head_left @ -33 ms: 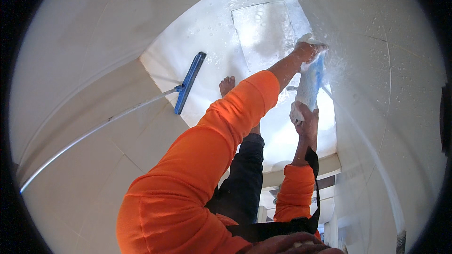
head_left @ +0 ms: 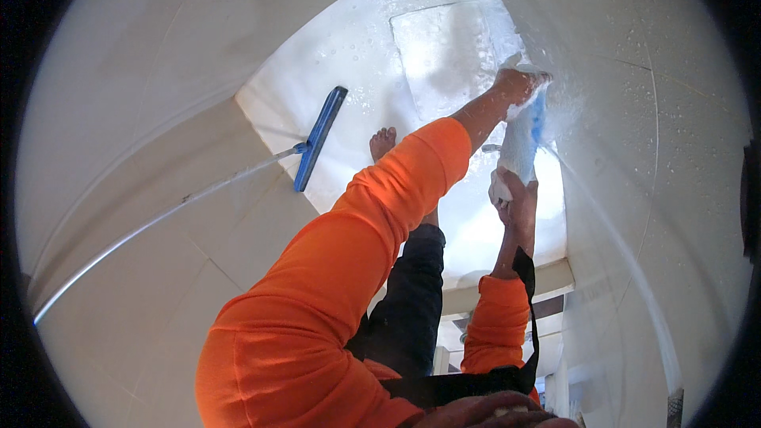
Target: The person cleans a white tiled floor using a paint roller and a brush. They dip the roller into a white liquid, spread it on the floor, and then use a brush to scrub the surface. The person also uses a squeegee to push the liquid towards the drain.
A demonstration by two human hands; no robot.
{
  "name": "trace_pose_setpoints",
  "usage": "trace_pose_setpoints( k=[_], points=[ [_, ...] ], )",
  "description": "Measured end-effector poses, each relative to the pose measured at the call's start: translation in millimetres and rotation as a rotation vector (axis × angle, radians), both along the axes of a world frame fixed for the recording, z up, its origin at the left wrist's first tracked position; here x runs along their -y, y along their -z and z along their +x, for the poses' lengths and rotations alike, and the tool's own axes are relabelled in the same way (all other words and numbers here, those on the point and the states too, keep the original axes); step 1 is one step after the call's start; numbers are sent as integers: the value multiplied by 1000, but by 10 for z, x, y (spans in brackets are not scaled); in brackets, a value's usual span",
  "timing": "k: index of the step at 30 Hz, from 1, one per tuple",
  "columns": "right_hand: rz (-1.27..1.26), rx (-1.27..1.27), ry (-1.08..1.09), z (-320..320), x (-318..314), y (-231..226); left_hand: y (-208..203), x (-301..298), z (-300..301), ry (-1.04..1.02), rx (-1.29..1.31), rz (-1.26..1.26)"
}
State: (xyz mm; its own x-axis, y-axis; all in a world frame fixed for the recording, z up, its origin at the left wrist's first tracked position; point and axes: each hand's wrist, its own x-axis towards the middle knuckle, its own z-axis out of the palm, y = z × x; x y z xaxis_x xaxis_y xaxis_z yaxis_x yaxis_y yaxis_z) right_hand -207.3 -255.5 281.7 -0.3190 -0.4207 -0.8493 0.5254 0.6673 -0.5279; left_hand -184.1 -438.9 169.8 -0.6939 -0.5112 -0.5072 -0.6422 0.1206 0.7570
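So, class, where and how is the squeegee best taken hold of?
Probably by its pole, partway along, with the left hand coming from the room side. The pole is thin and slants away to the picture's lower left, with the wall behind it; the wide blue head, down at the floor, looks awkward to grasp.

Beyond our bare foot (head_left: 383, 145), we could pass over the floor (head_left: 361, 47) between the squeegee (head_left: 320, 140) and our left fingers (head_left: 526, 79). Our left sleeve (head_left: 317, 269) bars the lower left, the cloth (head_left: 520, 141) spans to our right fingers (head_left: 518, 188), and the water stream (head_left: 606, 226) and wall (head_left: 658, 111) hem in the right.
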Motion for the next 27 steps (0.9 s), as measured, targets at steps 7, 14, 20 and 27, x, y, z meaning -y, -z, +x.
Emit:
trace_pose_setpoints(
  k=[7, 14, 20, 27],
  points=[
    [31, -143, -257, 89, 294, 71, 768, -188, 244, 50, 134, -305],
    [-1, 23, 91, 79, 445, 660, 654, -684, 217, -120, 244, 75],
    [-317, 501, 439, -618, 323, 1683, 336, -967, -120, -250, 95, 84],
    [-275, 497, 474, -456, 325, 1383, 170, -525, -453, -1000, 129, 109]
  ],
)
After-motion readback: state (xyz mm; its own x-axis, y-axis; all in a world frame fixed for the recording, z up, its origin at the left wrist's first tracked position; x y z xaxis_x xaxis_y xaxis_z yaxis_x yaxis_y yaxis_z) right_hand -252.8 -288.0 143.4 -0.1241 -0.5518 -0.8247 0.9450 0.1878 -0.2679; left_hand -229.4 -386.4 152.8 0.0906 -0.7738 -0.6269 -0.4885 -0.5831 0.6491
